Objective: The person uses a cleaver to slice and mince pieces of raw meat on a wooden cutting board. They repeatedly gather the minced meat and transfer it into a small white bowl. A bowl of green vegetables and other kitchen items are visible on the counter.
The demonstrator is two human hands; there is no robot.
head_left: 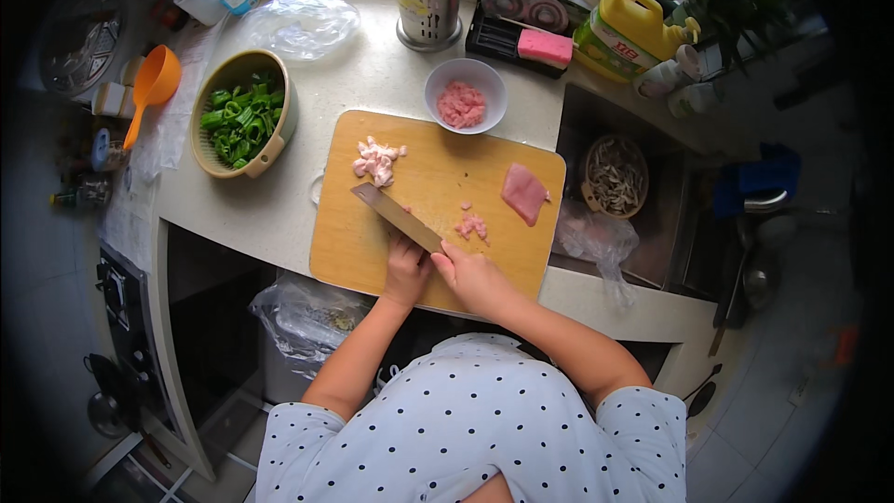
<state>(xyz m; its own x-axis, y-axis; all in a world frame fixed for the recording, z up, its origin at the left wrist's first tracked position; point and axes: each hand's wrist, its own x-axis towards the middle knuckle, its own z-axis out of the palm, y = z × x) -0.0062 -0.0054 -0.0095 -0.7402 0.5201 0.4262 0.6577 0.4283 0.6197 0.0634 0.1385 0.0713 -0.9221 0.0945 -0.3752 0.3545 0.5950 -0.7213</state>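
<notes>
Gripping knife [399, 216], right hand [473, 277], blade diagonal toward upper left; left hand [407, 270] grip unclear beside it.

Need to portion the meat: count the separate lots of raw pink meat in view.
4. A white bowl of mince behind the cutting board; on the board, a chopped pile far left, a whole slice right, small bits near the knife. Hands may hide more.

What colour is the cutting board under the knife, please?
Light tan wood, the cutting board, head view.
</notes>
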